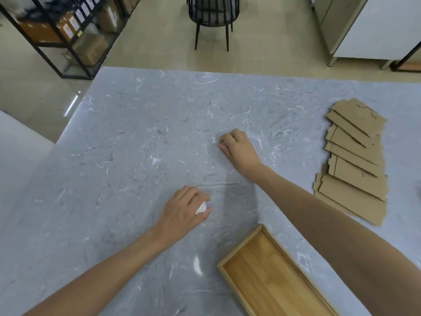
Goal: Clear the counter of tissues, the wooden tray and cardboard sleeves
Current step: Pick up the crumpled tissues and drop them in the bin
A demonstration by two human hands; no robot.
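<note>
My left hand (184, 210) rests on the grey marble counter (127, 156) and grips a crumpled white tissue (201, 208), which shows between thumb and fingers. My right hand (239, 149) reaches further out, its fingers curled against the counter; a sliver of something pale shows at the fingertips, too small to identify. An empty wooden tray (273, 277) lies near the front edge, partly under my right forearm. Several flat brown cardboard sleeves (357, 160) lie fanned in an overlapping row at the right.
Beyond the counter's far edge is a beige floor with a black chair (213, 17). A black metal shelf rack (68, 35) with boxes stands at the back left, and white cabinets (376, 28) at the back right.
</note>
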